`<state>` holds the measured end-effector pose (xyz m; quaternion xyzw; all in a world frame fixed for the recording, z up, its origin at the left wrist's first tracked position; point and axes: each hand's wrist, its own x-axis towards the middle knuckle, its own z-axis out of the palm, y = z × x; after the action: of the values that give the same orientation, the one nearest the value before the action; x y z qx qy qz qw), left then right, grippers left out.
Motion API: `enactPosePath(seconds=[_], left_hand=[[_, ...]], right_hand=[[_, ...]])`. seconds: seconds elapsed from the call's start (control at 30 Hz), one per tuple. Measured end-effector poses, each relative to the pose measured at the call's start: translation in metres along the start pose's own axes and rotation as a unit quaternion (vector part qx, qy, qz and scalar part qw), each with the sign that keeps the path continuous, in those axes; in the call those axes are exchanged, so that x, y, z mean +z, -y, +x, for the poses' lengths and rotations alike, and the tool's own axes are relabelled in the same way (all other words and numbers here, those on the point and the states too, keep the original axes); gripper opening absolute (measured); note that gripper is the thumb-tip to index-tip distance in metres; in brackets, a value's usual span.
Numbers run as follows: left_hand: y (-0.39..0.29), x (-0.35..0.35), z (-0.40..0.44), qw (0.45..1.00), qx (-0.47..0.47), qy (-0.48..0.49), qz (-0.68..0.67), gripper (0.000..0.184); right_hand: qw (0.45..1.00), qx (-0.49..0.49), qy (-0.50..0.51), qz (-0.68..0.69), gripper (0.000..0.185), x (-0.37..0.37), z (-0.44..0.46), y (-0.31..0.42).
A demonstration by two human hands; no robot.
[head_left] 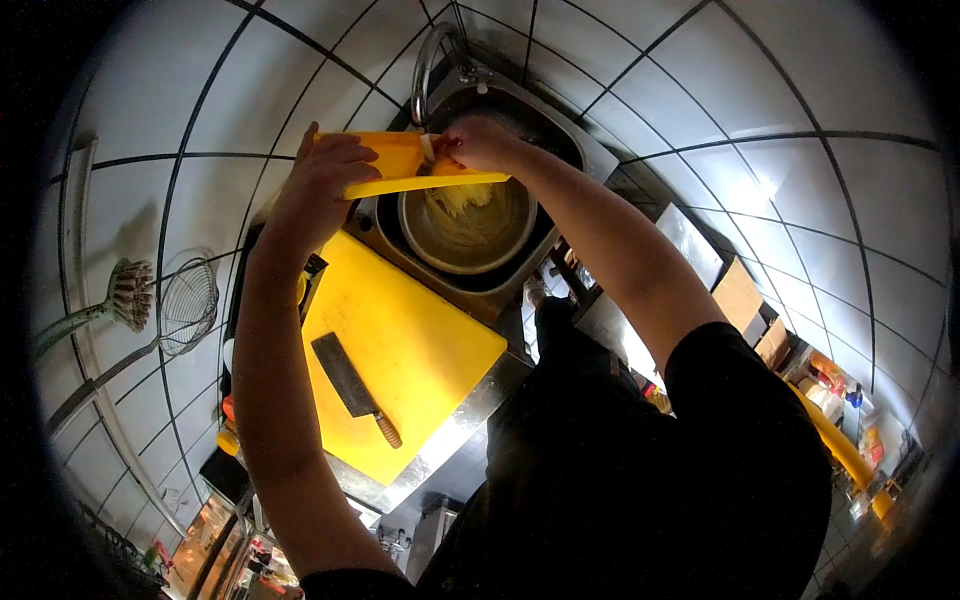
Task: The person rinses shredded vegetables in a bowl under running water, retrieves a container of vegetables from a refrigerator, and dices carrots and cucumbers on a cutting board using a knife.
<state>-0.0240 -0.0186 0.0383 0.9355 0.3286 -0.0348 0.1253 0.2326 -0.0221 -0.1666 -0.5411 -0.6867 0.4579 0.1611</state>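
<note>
A yellow plastic tray (395,158) is tilted over the sink, below the running tap (422,85). My left hand (328,180) grips its left end, fingers over the edge. At the tray's right part is my right hand (482,143), its fingers curled in by the water stream; some dark red shows at the fingertips, and what they hold is hidden. Under the tray, a round metal bowl (478,255) stands in the sink, with pale yellow shreds (465,198) in its upper part.
On the counter, a yellow cutting board (430,330) bears a cleaver (343,375) with a wooden handle. The metal sink (595,160) fits into the tiled corner. A wire skimmer (190,305) and a brush-like tool (130,295) hang on the left wall.
</note>
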Motion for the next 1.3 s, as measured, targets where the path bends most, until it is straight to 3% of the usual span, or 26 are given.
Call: enactPosePath(seconds=[0.1,0.2,0.5,0.7,1.0,1.1,1.2,1.3], left_hand=[[0.001,0.001,0.000,1.000,0.001,0.003,0.006,0.036],[0.001,0.001,-0.003,1.000,-0.004,0.001,0.006,0.035],[0.002,0.003,-0.005,1.000,0.014,-0.026,0.003,0.035],[0.006,0.006,-0.005,0.998,0.045,-0.042,-0.019,0.036],[0.007,0.005,-0.015,0.999,0.011,-0.039,-0.014,0.036],[0.002,0.002,-0.016,0.999,-0.006,-0.050,0.010,0.030],[0.003,0.001,-0.016,0.999,-0.008,-0.043,0.010,0.031],[0.007,0.003,-0.017,0.999,-0.009,-0.030,0.006,0.039]], right_hand=[[0.997,-0.063,-0.018,-0.051,0.030,-0.001,-0.007,0.005],[0.998,-0.057,-0.007,-0.004,0.029,-0.003,-0.013,0.009],[0.996,0.047,-0.005,0.082,0.033,-0.008,-0.012,0.021],[0.998,0.024,-0.041,0.031,0.033,0.002,-0.002,0.018],[0.985,0.141,-0.030,-0.091,0.035,-0.002,-0.009,0.010],[0.989,0.086,-0.026,-0.115,0.032,-0.005,-0.008,0.016],[0.989,0.080,-0.006,0.121,0.026,-0.009,-0.018,0.035],[0.920,0.068,-0.003,0.387,0.019,0.009,0.000,0.026]])
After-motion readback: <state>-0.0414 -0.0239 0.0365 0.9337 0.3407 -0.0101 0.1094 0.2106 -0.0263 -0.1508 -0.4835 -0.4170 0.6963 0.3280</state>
